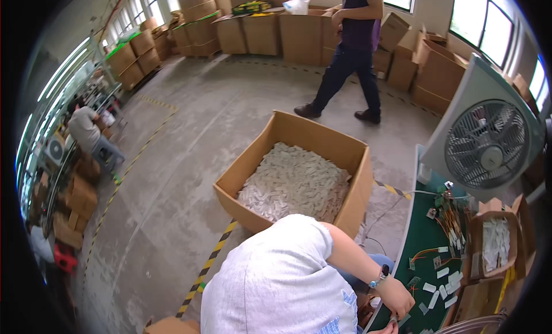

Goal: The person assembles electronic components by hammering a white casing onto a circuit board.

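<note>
Pair of hands at the left edge of a green bench, loose white pieces alongside.
Left hand [397,296]: fingers curled inward, tips close against those of the right hand [388,329], mostly cut off below; grip on any small part too hidden to tell; brought together probably for steadiness. White pieces [433,300]: just right of the hands, loose and flat, likely for easy picking; wires [452,219] farther off; small carton [524,233] open at right, presumably for close reach. Bench [418,237]: dark green top, fan [489,144] towards far end. Room: worn grey floor [161,219], striped tape [210,268], large carton [357,196] of pale pieces, stacked cartons [302,37] along far wall, walking person [356,52].
</note>
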Tool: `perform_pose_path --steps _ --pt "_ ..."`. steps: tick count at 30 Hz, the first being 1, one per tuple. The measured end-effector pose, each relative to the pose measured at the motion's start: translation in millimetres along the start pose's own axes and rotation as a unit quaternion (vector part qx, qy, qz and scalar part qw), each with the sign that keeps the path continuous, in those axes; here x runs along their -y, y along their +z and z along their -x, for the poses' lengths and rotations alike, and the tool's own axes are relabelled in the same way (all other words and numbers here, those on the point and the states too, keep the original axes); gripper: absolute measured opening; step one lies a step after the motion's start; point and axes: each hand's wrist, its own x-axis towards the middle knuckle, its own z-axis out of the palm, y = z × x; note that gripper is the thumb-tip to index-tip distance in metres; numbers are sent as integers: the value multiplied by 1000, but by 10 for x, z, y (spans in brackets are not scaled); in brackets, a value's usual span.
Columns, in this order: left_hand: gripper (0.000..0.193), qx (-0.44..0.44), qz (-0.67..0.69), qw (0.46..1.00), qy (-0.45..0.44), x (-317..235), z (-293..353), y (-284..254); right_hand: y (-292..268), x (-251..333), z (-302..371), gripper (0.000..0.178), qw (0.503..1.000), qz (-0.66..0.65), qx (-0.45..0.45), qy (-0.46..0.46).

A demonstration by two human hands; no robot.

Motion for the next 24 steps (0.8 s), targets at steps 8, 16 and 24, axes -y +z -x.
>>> perform_pose_path --steps 8,16,24 --pt "26 101 -10 995 17 -20 -93 -247 -869 1270 -1420 26 996 -46 26 74" --pt "34 134 -25 991 -11 -120 -42 -284 -822 1188 -1357 26 998 -38 12 48" --pt "37 140 -4 989 -40 -43 -27 -229 795 -860 306 25 999 -2 -5 49"
